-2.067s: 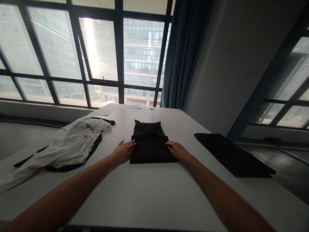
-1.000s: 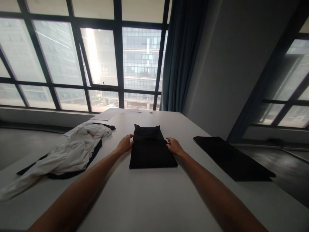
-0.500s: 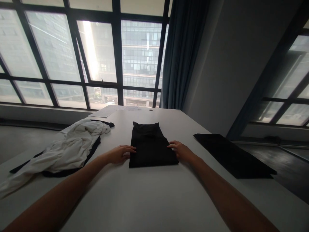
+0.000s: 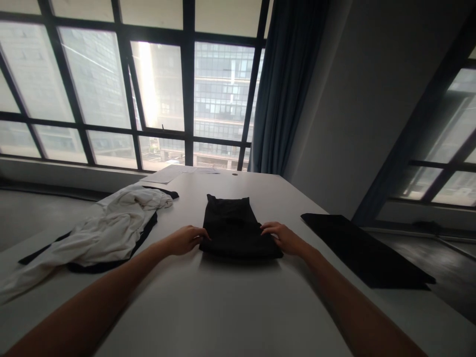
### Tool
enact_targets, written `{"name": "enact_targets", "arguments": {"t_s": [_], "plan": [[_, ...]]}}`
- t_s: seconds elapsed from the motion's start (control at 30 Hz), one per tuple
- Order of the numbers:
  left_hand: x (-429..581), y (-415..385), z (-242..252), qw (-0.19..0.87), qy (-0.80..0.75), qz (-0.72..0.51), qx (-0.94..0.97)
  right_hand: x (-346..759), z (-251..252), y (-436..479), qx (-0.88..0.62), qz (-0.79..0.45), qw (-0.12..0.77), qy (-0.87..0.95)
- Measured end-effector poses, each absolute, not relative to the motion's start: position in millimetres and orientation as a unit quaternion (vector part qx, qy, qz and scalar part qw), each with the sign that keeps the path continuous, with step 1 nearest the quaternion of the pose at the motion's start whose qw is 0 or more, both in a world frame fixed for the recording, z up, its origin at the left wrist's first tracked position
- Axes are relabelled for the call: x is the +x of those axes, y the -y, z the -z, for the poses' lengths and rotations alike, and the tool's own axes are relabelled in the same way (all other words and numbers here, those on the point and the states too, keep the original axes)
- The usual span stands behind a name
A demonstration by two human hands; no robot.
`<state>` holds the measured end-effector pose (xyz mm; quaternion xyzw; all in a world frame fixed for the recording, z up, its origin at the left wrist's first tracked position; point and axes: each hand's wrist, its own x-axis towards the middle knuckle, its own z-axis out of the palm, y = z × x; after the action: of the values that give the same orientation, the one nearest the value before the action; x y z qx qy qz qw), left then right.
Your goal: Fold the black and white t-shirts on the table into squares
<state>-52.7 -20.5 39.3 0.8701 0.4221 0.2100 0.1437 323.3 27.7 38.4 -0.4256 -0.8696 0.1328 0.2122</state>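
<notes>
A folded black garment (image 4: 234, 230) is at the middle of the white table, its near edge raised a little above the surface with a shadow below. My left hand (image 4: 188, 239) pinches its left side, fingers closed on the cloth. On the opposite side my right hand (image 4: 282, 238) grips the right edge between thumb and fingers. The garment's far end, with two small corners standing up, lies on the table.
To the left, a crumpled white garment (image 4: 115, 225) lies over black cloth (image 4: 145, 233). Another folded black piece (image 4: 360, 250) rests along the table's right side. Papers (image 4: 163, 174) lie at the far end of the white table (image 4: 223, 307), before the windows.
The garment's near edge has come up off the table, and my fingers have closed on its sides. The whole view has shifted slightly.
</notes>
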Motion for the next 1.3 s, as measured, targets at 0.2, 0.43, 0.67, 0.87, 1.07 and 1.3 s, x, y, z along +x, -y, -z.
{"name": "enact_targets", "arguments": {"t_s": [0.2,0.43,0.67,0.87,1.07,1.3], "plan": [[-57,38,-68,0.379,-0.352,-0.245,0.82,331,-76,3,-0.357,-0.34,0.165,0.854],[-63,5,-48,0.448,-0.453,-0.452,0.624,297,-41,-23,-0.488,-0.347,0.382,0.704],[-65,-6,-17,0.378,-0.532,-0.444,0.614,277,-10,-42,-0.499,-0.271,0.35,0.745],[-67,4,-43,0.272,-0.523,-0.414,0.693,270,-7,-43,-0.442,-0.186,0.427,0.766],[-78,0,-30,0.122,-0.659,-0.211,0.711,266,-1,-38,-0.449,-0.189,0.354,0.798],[-69,-4,-6,0.095,-0.63,-0.167,0.752,263,-10,-24,-0.443,-0.134,0.319,0.827]]}}
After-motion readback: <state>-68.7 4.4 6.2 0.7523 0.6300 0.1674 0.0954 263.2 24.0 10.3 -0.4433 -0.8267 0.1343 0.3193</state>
